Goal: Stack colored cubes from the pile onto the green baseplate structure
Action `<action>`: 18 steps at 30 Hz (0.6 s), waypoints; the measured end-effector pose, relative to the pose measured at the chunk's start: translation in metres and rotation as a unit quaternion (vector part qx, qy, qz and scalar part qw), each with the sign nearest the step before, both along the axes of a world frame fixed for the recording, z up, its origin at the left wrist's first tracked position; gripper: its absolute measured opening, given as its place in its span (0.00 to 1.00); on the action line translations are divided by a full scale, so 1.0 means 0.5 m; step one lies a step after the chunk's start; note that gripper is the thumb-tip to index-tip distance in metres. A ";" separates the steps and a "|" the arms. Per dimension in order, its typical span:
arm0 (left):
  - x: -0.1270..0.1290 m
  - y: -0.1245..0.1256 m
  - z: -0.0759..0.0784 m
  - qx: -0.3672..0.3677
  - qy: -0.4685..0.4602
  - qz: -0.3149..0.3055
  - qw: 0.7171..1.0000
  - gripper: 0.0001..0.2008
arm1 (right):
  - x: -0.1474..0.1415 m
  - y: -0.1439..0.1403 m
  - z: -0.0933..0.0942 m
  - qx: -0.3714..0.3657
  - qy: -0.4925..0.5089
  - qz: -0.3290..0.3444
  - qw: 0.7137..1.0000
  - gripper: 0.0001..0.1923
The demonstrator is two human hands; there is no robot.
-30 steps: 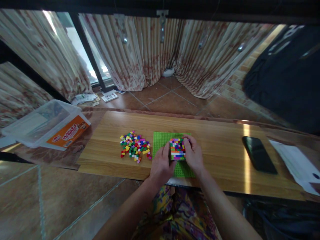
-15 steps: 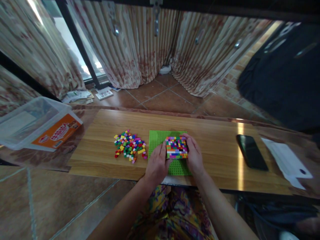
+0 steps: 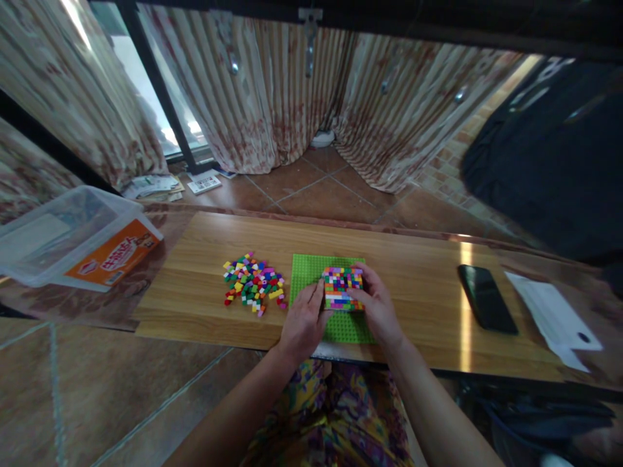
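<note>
A block of many small coloured building bricks (image 3: 338, 285), packed into a rectangle, sits over a green studded baseplate (image 3: 348, 329). Whether it is fixed to the plate or lifted from it, I cannot tell. My left hand (image 3: 305, 318) grips the block's left edge, fingers pressed together along its side. From the right, my right hand (image 3: 380, 305) holds the opposite edge, with the thumb lying over the block's top face. To the left of the baseplate lies a loose pile of small bricks (image 3: 254, 282) in mixed colours.
A clear plastic box (image 3: 114, 256) with an orange label stands at the left end of the wooden table (image 3: 185, 279). A dark phone (image 3: 487, 299) and a white sheet or bag (image 3: 552, 311) lie on the right. Striped curtains (image 3: 287, 97) hang beyond the table.
My right thumb has moved from the block's right edge onto its top face. My left hand keeps its hold. The view has shifted slightly.
</note>
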State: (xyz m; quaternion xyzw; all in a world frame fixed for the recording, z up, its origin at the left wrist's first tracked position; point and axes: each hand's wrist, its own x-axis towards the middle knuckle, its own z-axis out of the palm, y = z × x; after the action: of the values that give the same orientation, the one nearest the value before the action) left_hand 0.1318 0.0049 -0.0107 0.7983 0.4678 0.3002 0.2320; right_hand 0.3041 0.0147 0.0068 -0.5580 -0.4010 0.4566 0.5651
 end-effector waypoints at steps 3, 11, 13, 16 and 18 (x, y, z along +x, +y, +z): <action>0.003 -0.003 0.000 0.012 0.023 -0.002 1.000 0.29 | -0.013 0.002 0.012 -0.047 -0.039 -0.005 0.998 0.34; 0.016 -0.011 -0.001 0.048 0.106 0.019 0.993 0.29 | -0.024 0.010 0.032 -0.088 -0.116 -0.014 0.989 0.36; 0.017 -0.012 -0.002 0.057 0.115 0.023 0.992 0.28 | -0.026 0.011 0.033 -0.094 -0.124 -0.022 0.988 0.37; 0.019 -0.014 -0.003 0.071 0.126 0.028 0.989 0.28 | -0.028 0.012 0.033 -0.097 -0.131 -0.028 0.986 0.38; 0.019 -0.015 -0.005 0.076 0.130 0.030 0.988 0.28 | -0.029 0.012 0.032 -0.092 -0.132 -0.025 0.987 0.38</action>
State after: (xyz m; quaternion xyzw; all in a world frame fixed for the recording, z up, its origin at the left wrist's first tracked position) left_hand 0.1414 -0.0026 -0.0132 0.8314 0.4936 0.2354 0.0984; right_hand 0.2898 0.0208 0.0226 -0.6730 -0.4142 0.3995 0.4647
